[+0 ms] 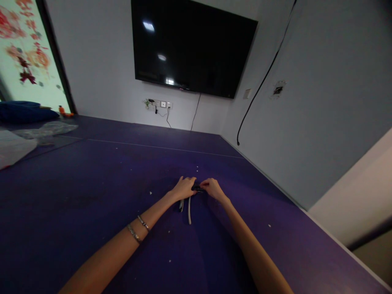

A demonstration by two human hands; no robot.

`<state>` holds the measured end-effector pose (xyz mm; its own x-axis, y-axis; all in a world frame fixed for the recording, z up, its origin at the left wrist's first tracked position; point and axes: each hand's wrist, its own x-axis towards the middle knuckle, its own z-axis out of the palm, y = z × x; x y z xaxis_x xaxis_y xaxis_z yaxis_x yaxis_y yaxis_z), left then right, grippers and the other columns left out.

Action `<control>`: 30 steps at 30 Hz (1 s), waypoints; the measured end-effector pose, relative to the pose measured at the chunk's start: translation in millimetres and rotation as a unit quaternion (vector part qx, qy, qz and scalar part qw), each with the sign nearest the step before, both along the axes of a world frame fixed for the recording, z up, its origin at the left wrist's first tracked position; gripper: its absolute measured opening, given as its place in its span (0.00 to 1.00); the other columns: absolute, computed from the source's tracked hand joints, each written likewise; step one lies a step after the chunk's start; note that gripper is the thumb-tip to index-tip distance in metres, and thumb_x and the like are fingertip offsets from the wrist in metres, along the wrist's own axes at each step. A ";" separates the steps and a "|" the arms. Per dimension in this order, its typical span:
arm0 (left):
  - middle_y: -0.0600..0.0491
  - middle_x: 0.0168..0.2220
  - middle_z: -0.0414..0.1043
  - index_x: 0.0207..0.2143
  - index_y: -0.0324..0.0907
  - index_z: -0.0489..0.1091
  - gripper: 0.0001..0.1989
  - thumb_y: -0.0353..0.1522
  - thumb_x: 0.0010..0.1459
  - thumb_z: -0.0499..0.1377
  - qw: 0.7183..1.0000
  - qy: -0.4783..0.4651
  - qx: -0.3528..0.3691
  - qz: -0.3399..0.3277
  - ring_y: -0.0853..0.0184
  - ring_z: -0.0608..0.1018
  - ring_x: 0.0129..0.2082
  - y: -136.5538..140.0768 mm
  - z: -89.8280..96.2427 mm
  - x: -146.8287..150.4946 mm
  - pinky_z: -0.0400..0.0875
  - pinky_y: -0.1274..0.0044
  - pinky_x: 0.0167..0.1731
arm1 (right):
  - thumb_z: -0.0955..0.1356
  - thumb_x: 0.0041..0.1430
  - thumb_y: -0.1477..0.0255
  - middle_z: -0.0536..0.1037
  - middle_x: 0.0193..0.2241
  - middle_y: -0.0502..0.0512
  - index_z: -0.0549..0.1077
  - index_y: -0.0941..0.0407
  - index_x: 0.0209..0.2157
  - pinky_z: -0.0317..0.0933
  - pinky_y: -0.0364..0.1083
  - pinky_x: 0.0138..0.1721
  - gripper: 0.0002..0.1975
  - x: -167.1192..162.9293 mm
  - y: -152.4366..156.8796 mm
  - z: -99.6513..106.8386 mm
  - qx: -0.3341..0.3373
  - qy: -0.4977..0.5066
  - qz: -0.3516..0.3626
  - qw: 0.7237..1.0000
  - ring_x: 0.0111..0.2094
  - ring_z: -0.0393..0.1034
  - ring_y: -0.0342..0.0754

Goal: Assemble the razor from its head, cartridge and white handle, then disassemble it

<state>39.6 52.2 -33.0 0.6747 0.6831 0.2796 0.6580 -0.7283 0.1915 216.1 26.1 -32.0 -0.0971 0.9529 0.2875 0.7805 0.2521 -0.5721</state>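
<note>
Both of my hands work close together above the purple surface. My left hand (184, 189) is closed, with its thumb side against a small black object (198, 188); it looks like a black cord or strap, too small to name surely. From the other side, the fingertips of my right hand (212, 189) pinch at the same black object. Below my left hand, a pale cable-like strand (189, 211) sticks out toward me. Beside it lies a shorter pale strand (181, 204) with a dark piece along it. Their upper ends are hidden under my left hand.
Small white scraps (150, 192) dot the purple surface (122, 253). Clear plastic bags (18, 147) and dark blue cloth (24, 111) lie at the far left, near an orange object (63, 111). A black cable (260, 83) hangs along the right wall. A television (192, 45) hangs ahead.
</note>
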 end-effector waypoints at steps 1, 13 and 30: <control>0.43 0.47 0.69 0.53 0.38 0.57 0.27 0.38 0.52 0.56 1.000 -0.001 0.002 -0.001 0.56 0.70 0.49 0.0 0.1 0.1 0.55 0.63 0.50 | 0.65 0.47 0.79 0.80 0.29 0.57 0.79 0.58 0.29 0.63 0.44 0.36 0.11 -0.1 -0.8 1.0 0.002 -0.002 0.001 1.000 0.32 0.72 0.49; 0.42 0.47 0.69 0.52 0.38 0.59 0.26 0.38 0.51 0.58 1.000 0.001 0.018 -0.010 0.55 0.68 0.51 -2.1 3.3 -1.3 0.54 0.61 0.52 | 0.63 0.54 0.77 0.76 0.39 0.59 0.76 0.57 0.39 0.58 0.46 0.46 0.13 16.3 3.3 -13.0 0.074 -0.049 -0.075 0.993 0.42 0.68 0.48; 0.48 0.36 0.74 0.33 0.41 0.71 0.09 0.34 0.52 0.55 0.988 -0.017 -0.040 0.145 0.61 0.76 0.35 -29.3 77.6 -29.7 0.69 0.73 0.33 | 0.60 0.57 0.74 0.74 0.45 0.59 0.73 0.57 0.45 0.55 0.46 0.50 0.17 18.9 -5.4 -28.2 0.074 -0.125 -0.130 0.981 0.48 0.65 0.50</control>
<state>9.9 22.9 44.6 0.4382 0.8674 0.2358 0.8287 -0.4915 0.2677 234.9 20.7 -60.2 0.0586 0.9046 0.4222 0.9409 0.0913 -0.3262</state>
